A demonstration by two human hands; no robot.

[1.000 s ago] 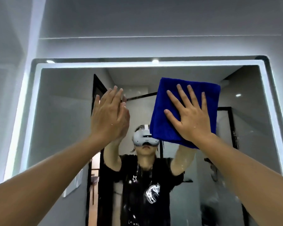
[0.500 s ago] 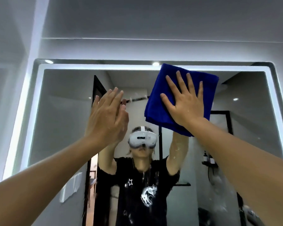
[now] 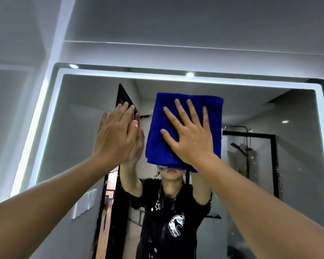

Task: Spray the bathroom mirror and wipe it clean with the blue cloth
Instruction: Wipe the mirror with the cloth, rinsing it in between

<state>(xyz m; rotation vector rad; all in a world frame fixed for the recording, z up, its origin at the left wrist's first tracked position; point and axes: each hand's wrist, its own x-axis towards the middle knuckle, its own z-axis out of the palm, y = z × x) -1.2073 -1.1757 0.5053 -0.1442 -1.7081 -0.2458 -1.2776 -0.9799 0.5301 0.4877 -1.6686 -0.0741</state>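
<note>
A large wall mirror (image 3: 77, 139) with a lit white border fills the view. A folded blue cloth (image 3: 157, 139) lies flat against the glass near the upper middle. My right hand (image 3: 189, 135) presses on the cloth with spread fingers, palm flat. My left hand (image 3: 116, 135) rests flat on the bare glass just left of the cloth, fingers together and holding nothing. Water drops and streaks show on the lower glass. No spray bottle is in sight.
The mirror's glowing frame (image 3: 36, 131) runs down the left side and across the top. Grey wall and ceiling lie above. The glass reflects a person in a black T-shirt, a dark doorway and a shower fitting (image 3: 245, 146).
My right hand has slid the blue cloth leftward and down from the mirror's top edge toward my left hand. The left hand has stayed on the glass.
</note>
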